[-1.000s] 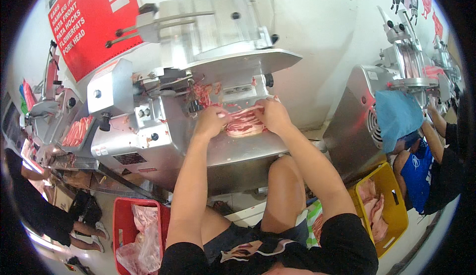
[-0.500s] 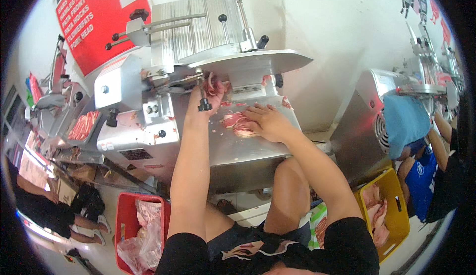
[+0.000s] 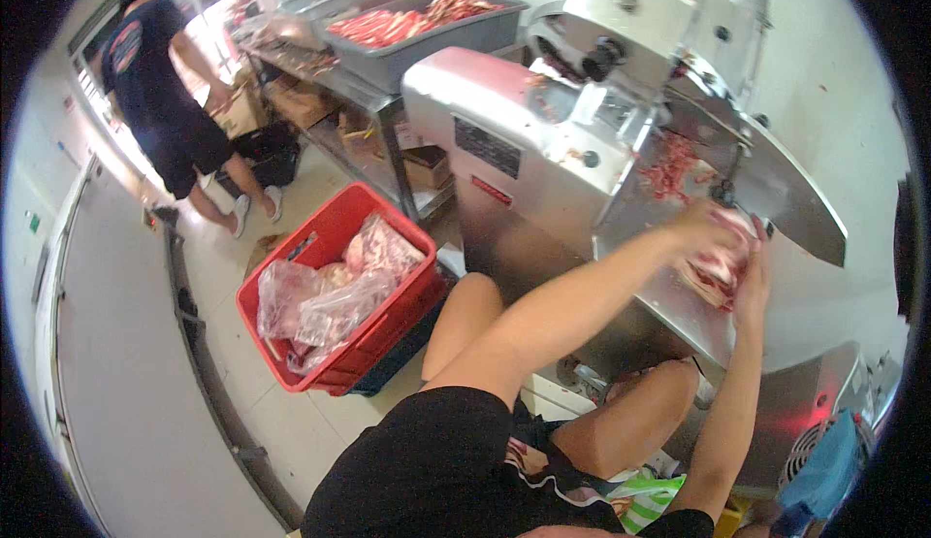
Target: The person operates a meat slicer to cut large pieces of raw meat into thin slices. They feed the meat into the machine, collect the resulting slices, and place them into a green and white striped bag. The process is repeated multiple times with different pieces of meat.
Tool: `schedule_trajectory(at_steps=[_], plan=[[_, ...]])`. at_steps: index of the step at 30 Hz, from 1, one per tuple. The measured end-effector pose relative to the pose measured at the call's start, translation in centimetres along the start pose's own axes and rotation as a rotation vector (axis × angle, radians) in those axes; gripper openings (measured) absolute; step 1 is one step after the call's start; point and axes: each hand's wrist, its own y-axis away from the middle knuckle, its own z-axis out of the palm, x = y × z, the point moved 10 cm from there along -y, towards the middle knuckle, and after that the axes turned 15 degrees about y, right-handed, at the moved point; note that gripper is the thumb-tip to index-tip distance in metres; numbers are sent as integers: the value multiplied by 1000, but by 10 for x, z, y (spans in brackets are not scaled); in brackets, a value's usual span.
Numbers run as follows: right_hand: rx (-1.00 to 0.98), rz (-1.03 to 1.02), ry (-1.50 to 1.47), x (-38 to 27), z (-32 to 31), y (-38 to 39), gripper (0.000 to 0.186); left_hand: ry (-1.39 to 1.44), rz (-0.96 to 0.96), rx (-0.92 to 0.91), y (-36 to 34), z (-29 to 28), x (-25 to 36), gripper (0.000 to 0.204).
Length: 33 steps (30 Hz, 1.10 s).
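Observation:
A stack of red and white meat slices is between my two hands over the steel table of a meat slicer. My left hand is closed over the upper left side of the stack, somewhat smeared by motion. Along the right side, my right hand presses against the slices with its fingers pointing up. Behind the hands stands the slicer's curved metal plate. Small red meat scraps lie on the table just beyond my left hand.
To the left, a red crate holds bagged meat on the floor. A grey tub full of sliced meat stands on a steel bench behind the slicer. Another person stands at the far left. A blue cloth hangs at the lower right.
The view has swung left, bringing the red crate and grey tub nearer the middle. My right hand, earlier flat on the slices, now grips them together with my left hand.

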Motion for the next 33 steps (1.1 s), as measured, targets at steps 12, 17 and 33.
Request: schedule_trajectory(at_steps=[12,17,33], plan=[[152,-323,1103,21,-42,25,34,-900,325,290,0,-37,33,27],[-237,-171,1177,-28,47,8,38,209,403,309,-83,-102,58,13],[-195,-64,775,15,12,4,42,591,158,41,-65,-78,-1,27]])
